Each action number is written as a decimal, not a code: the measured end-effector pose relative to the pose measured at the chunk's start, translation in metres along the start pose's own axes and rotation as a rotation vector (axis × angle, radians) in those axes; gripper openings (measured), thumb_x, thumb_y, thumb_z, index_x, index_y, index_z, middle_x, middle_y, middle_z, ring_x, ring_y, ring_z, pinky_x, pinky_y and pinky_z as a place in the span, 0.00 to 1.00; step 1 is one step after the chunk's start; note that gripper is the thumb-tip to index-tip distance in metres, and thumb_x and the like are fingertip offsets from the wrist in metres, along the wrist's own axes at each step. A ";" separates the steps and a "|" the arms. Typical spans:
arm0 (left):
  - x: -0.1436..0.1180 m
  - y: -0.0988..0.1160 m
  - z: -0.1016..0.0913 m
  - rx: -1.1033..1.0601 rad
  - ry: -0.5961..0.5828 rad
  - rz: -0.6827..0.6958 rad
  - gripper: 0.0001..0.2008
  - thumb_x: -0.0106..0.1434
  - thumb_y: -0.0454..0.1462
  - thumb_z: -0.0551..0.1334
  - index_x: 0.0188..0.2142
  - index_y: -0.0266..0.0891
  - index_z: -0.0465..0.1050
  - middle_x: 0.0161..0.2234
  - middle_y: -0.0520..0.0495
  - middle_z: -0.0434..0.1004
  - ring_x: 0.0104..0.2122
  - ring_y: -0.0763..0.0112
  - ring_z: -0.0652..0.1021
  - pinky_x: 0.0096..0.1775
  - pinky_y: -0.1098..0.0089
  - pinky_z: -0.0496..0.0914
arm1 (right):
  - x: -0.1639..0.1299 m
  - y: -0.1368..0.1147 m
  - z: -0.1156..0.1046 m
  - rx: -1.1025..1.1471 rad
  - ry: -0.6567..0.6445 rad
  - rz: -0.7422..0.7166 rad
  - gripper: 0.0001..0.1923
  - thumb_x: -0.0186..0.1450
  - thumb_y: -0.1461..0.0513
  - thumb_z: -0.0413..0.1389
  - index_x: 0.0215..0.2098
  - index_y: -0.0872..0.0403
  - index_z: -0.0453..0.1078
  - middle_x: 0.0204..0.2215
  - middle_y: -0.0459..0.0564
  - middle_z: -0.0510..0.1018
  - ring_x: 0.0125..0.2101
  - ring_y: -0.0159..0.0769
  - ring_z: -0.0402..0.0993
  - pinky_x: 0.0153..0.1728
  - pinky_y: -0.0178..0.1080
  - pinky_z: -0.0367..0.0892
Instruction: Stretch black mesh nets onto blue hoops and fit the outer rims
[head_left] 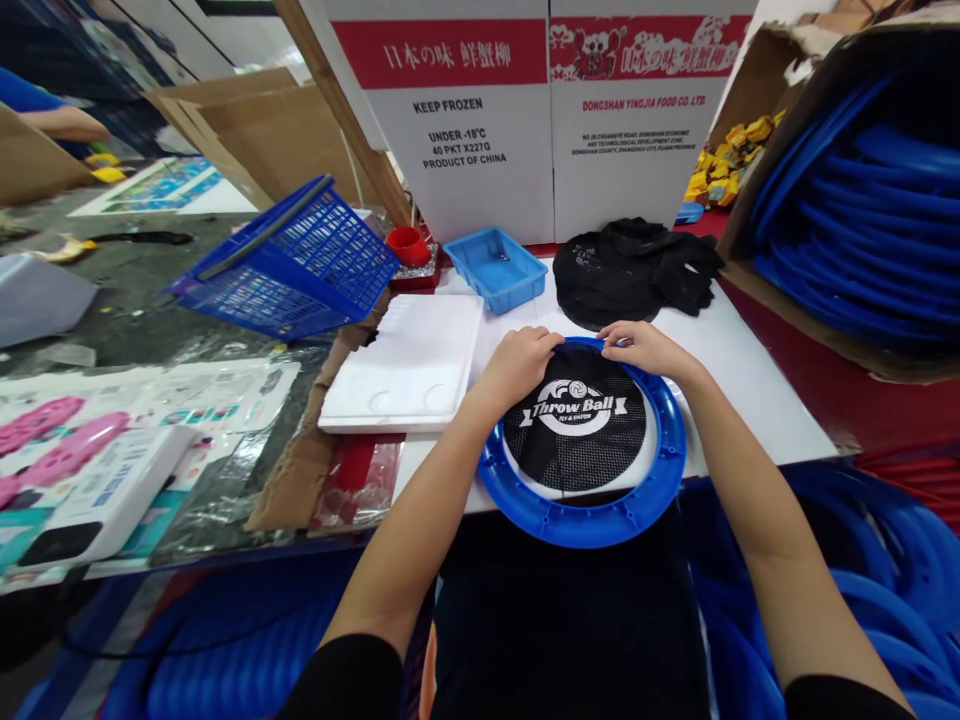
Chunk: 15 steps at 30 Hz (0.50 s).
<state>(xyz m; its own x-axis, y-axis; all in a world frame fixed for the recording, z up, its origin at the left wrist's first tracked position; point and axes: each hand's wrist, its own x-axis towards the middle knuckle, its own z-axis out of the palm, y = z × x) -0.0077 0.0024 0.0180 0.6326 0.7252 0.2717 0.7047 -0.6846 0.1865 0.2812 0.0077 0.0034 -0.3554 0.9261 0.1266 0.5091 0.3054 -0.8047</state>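
Note:
A blue plastic ring [585, 520] lies flat on the white table [757, 400] in front of me. A black mesh net [576, 420] printed "Throw Ball" covers its opening. My left hand [517, 362] pinches the net's far edge at the ring's upper left rim. My right hand [641, 345] pinches the same far edge at the upper right rim. Both hands press the net onto the ring.
A pile of black nets [634, 268] lies beyond the ring. A small blue tray [495, 268], a red cup [407, 245] and a white foam tray [409, 365] are to the left. A tilted blue basket [289, 260] stands further left. A box of blue rings [862, 200] sits right.

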 end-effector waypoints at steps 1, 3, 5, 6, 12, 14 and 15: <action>0.000 0.000 0.001 0.005 0.013 0.020 0.18 0.74 0.29 0.55 0.57 0.37 0.79 0.52 0.37 0.82 0.52 0.53 0.79 0.55 0.54 0.73 | 0.000 0.000 0.000 0.005 -0.002 0.003 0.09 0.64 0.54 0.65 0.32 0.51 0.83 0.53 0.53 0.85 0.53 0.50 0.82 0.58 0.51 0.73; 0.000 0.002 0.005 0.010 0.042 0.087 0.20 0.73 0.27 0.54 0.57 0.38 0.80 0.56 0.35 0.79 0.55 0.52 0.78 0.56 0.53 0.72 | 0.001 0.001 0.001 0.010 -0.008 0.004 0.10 0.65 0.54 0.64 0.34 0.51 0.83 0.52 0.53 0.86 0.53 0.49 0.82 0.58 0.50 0.73; 0.000 0.004 0.009 0.018 0.060 0.169 0.22 0.72 0.26 0.54 0.57 0.40 0.80 0.61 0.35 0.76 0.59 0.51 0.75 0.58 0.52 0.70 | 0.001 0.002 0.002 0.008 -0.018 0.001 0.11 0.66 0.53 0.63 0.37 0.50 0.84 0.50 0.52 0.87 0.51 0.48 0.82 0.58 0.50 0.73; 0.001 0.005 0.012 0.025 0.056 0.212 0.23 0.71 0.26 0.54 0.58 0.40 0.80 0.63 0.36 0.75 0.62 0.50 0.73 0.60 0.51 0.69 | 0.002 0.003 0.002 0.004 -0.019 -0.003 0.11 0.66 0.53 0.63 0.37 0.50 0.84 0.50 0.52 0.87 0.50 0.48 0.82 0.57 0.50 0.73; 0.006 0.008 0.023 0.085 -0.014 0.329 0.28 0.67 0.23 0.57 0.64 0.38 0.75 0.67 0.36 0.73 0.67 0.49 0.70 0.64 0.50 0.66 | 0.005 0.010 0.006 -0.035 0.021 -0.024 0.11 0.65 0.52 0.63 0.36 0.50 0.82 0.46 0.51 0.87 0.50 0.48 0.81 0.55 0.49 0.73; 0.006 0.008 0.024 0.103 -0.026 0.333 0.29 0.66 0.23 0.57 0.65 0.37 0.74 0.68 0.35 0.73 0.67 0.49 0.70 0.64 0.50 0.66 | 0.006 0.012 0.007 -0.034 0.031 -0.017 0.11 0.65 0.53 0.63 0.36 0.50 0.82 0.45 0.51 0.87 0.48 0.47 0.81 0.55 0.48 0.73; 0.005 0.008 0.025 0.109 -0.031 0.332 0.30 0.66 0.23 0.57 0.66 0.36 0.74 0.68 0.35 0.72 0.67 0.49 0.70 0.64 0.51 0.66 | 0.007 0.013 0.008 -0.029 0.036 -0.013 0.11 0.65 0.53 0.62 0.35 0.50 0.82 0.44 0.51 0.87 0.47 0.47 0.82 0.54 0.48 0.73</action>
<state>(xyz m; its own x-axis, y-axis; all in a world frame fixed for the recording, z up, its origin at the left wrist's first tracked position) 0.0094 0.0025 -0.0023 0.8415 0.4671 0.2715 0.4878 -0.8729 -0.0099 0.2793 0.0162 -0.0113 -0.3340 0.9292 0.1584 0.5273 0.3235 -0.7857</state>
